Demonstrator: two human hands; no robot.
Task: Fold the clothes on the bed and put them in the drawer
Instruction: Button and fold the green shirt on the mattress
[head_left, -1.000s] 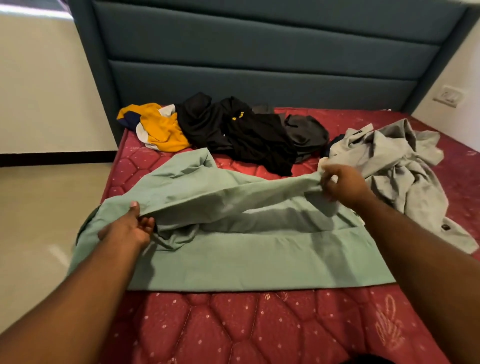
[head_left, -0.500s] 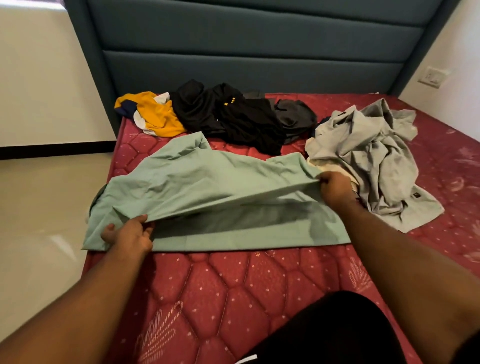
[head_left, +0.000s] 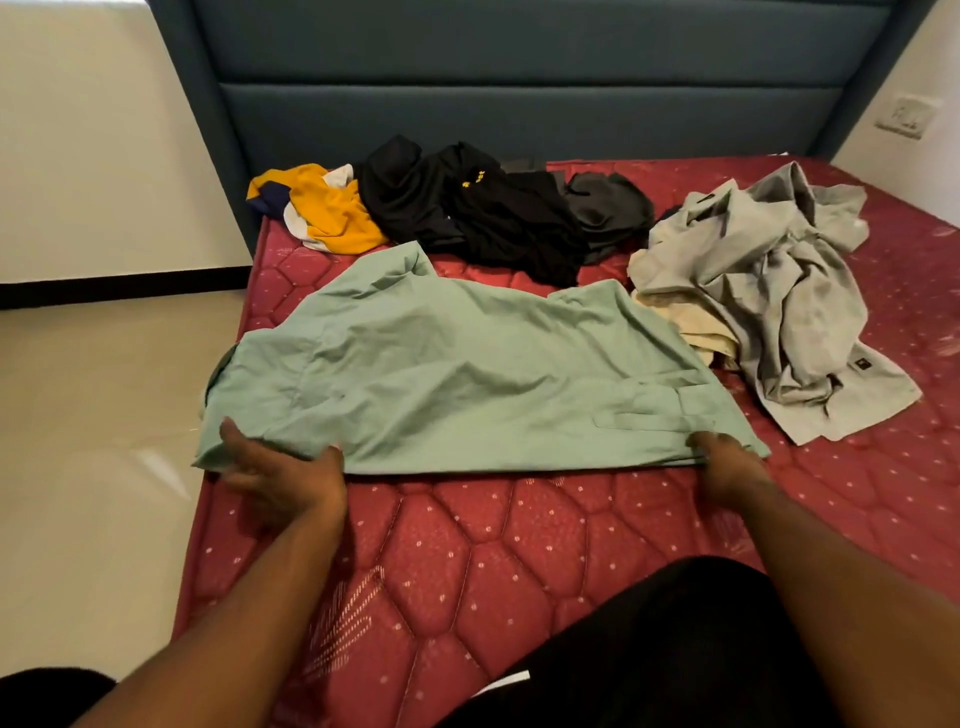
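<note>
A padded teal headboard (head_left: 519, 78) spans the top centre of the frame, divided by horizontal seams. A cream wall (head_left: 93, 156) fills the upper left, finished at its base with a dark skirting strip (head_left: 119, 288). A glossy beige floor (head_left: 88, 467) occupies the left side down to the lower left. A white wall (head_left: 930, 67) occupies the upper right corner and carries a white switch plate (head_left: 908, 115).

There is one camera only, worn on the person's head. It looks forward and down along both forearms, close over the near edge of the bed (head_left: 467, 561), and faces the headboard (head_left: 519, 78), with floor (head_left: 104, 415) at left.
</note>
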